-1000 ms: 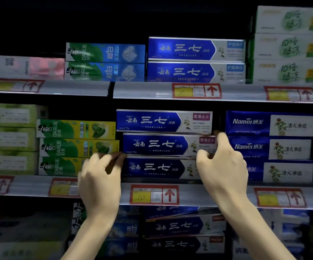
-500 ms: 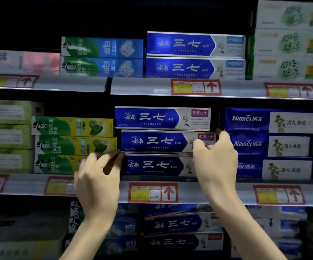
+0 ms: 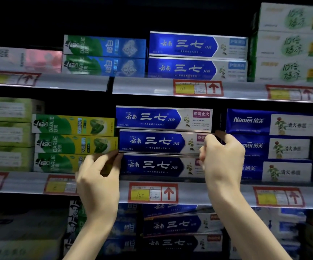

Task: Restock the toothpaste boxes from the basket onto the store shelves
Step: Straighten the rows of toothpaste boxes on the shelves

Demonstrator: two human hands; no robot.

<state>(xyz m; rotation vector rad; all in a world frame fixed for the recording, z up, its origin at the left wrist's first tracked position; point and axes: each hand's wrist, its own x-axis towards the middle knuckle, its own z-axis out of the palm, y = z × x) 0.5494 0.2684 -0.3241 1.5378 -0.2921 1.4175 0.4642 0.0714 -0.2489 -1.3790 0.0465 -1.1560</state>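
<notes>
Three blue toothpaste boxes are stacked on the middle shelf (image 3: 189, 194). The top box (image 3: 151, 118) and the bottom box (image 3: 151, 166) lie flat. My right hand (image 3: 221, 156) grips the right end of the middle box (image 3: 155, 141), fingers curled round it. My left hand (image 3: 97, 177) reaches up with its fingertips touching the left ends of the middle and bottom boxes. The right hand covers the right ends of both lower boxes. The basket is out of view.
Green-yellow Darlie boxes (image 3: 73, 143) stand just left of the stack, and blue Namei boxes (image 3: 272, 145) just right. The upper shelf (image 3: 151, 87) holds more blue boxes (image 3: 197, 57) and green-white cartons (image 3: 290, 44). A lower shelf carries further boxes (image 3: 180, 226).
Both hands stay at the ends of the middle blue box. The box has slid a little to the left, closer in line with the box above it.
</notes>
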